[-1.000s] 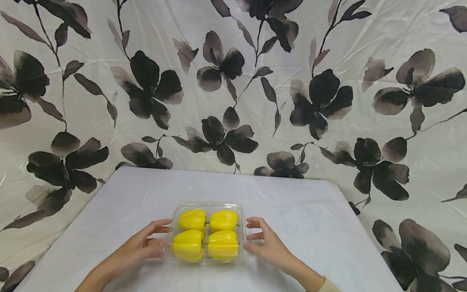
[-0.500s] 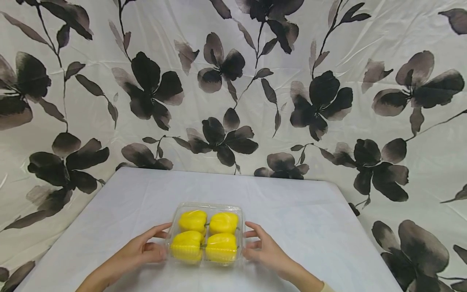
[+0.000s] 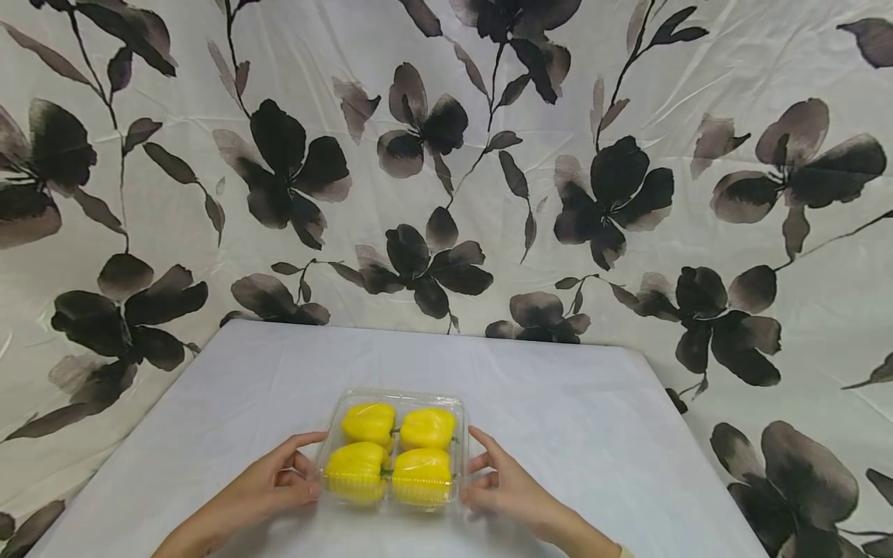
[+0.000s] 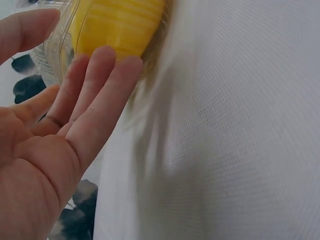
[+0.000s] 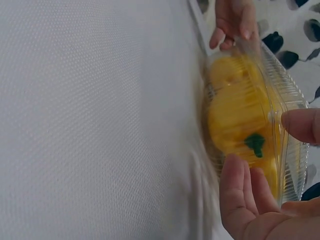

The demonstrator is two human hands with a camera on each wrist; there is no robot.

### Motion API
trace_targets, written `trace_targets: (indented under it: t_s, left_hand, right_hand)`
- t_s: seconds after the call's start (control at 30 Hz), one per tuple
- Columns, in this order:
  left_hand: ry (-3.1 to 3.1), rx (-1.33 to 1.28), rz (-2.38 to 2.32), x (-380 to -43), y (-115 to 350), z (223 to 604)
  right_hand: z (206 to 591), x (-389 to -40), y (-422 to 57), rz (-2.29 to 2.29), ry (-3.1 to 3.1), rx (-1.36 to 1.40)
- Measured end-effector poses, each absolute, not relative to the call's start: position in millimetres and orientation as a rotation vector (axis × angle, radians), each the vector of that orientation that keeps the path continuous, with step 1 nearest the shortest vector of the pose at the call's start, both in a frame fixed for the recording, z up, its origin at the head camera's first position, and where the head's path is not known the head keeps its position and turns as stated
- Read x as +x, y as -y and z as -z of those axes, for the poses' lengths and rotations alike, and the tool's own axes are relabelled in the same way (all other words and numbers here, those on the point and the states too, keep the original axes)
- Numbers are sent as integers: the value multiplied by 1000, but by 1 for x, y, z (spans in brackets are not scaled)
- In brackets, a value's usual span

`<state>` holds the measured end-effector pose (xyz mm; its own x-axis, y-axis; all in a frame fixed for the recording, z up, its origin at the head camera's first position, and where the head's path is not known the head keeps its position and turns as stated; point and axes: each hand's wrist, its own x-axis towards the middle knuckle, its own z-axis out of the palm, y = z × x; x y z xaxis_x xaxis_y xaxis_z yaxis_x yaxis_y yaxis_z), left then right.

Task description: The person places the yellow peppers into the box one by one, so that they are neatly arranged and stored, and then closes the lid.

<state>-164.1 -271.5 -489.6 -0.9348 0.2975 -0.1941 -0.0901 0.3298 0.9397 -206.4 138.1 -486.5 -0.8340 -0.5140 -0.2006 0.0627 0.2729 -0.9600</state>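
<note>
A clear plastic clamshell container (image 3: 398, 396) sits near the middle front of the table, packed with several yellow bell peppers (image 3: 422, 428) in two rows. A green stem (image 5: 255, 143) shows through its wall in the right wrist view. My left hand (image 3: 268, 488) is at the container's left side, its fingertips at the wall with little bend in them. On the opposite side, my right hand (image 3: 509, 484) has its fingertips at the right wall in the same way. Neither hand wraps round the container. Whether every fingertip touches the plastic, I cannot tell.
The table has a white cloth (image 3: 558, 403) over it. Behind and around it hangs a pale backdrop (image 3: 516, 240) printed with dark flowers. The table's far edge runs along the foot of that backdrop.
The container and its peppers have shifted slightly toward me and a little left. Both hands stay at its sides and have come slightly nearer to me, fingers drawn closer to the walls.
</note>
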Motion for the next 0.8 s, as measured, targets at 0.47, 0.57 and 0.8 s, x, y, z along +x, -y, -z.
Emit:
trace_targets:
  t_s: [0.47,0.57,0.8]
  left_hand:
    - [-2154,299,-1698,-164,272,489]
    - [-2136,294,-1710,-165,270,490]
    - [-2148,284,-1679,-166,267,490]
  right_hand:
    - [487,-207,-139,1611,-1924,-444]
    - [488,-208,-139,1608,-1925,-453]
    - [490,-210,-141,1627,-1923,-448]
